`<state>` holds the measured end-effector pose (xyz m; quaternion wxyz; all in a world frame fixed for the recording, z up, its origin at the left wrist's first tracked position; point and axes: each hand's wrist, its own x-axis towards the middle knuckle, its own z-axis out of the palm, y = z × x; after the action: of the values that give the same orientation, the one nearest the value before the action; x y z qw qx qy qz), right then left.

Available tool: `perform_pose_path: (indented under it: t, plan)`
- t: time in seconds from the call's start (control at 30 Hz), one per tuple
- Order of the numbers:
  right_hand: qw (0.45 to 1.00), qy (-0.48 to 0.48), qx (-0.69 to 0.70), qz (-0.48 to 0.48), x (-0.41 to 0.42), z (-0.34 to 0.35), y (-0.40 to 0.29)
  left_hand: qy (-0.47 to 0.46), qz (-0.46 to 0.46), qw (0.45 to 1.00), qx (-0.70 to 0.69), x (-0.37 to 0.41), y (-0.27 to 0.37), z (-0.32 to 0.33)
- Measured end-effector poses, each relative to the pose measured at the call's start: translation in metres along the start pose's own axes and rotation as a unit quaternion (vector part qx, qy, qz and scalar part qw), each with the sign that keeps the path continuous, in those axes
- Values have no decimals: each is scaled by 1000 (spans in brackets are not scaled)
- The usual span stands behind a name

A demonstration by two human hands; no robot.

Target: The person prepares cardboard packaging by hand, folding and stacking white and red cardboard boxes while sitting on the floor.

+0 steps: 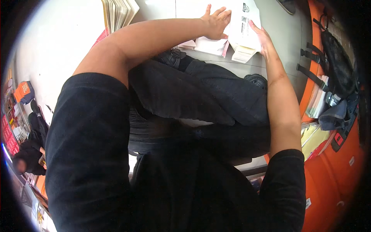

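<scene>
My right hand [262,39] grips the right edge of a white printed paper sheet or envelope [245,27], its thumb on top. Cream paper slips [245,54] stick out from under this sheet. Beside its left edge, my left hand [216,24] has its fingers spread; whether it touches the paper is unclear. Below the left hand lies a white paper stack with a pink edge [211,46], and a smaller pinkish stack [187,44] is next to it. A fanned stack of cream paper [118,13] stands beyond my left forearm, with pink-red sheets [101,37] near it.
My crossed legs [203,90] in dark trousers lie below the papers on the tiled floor [281,49]. A black bag [337,63] and paper stacks [317,98] sit along the orange surface at right. Another person [29,153] is at far left. A shoe [287,5] shows at the top.
</scene>
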<state>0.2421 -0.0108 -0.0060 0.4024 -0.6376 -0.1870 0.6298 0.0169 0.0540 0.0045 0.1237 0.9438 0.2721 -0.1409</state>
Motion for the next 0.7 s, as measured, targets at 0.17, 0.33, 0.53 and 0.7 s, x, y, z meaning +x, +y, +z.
perform_pose_path:
  t: [0.17,0.33,0.53,0.7]
  plan:
    - [998,35,-56,3,-8,13,-6,11,-3,999,-42,-7,14,-10]
    - [979,65,-173,-91,-33,19,-40,-52,-13,998,19,-9,-2,-22]
    - [999,17,-21,-35,-60,-25,-69,-29,-33,983,-180,-39,14,-61]
    - [990,-102,94,-13,-28,-60,-52,113,64,991,-14,-113,40,-80]
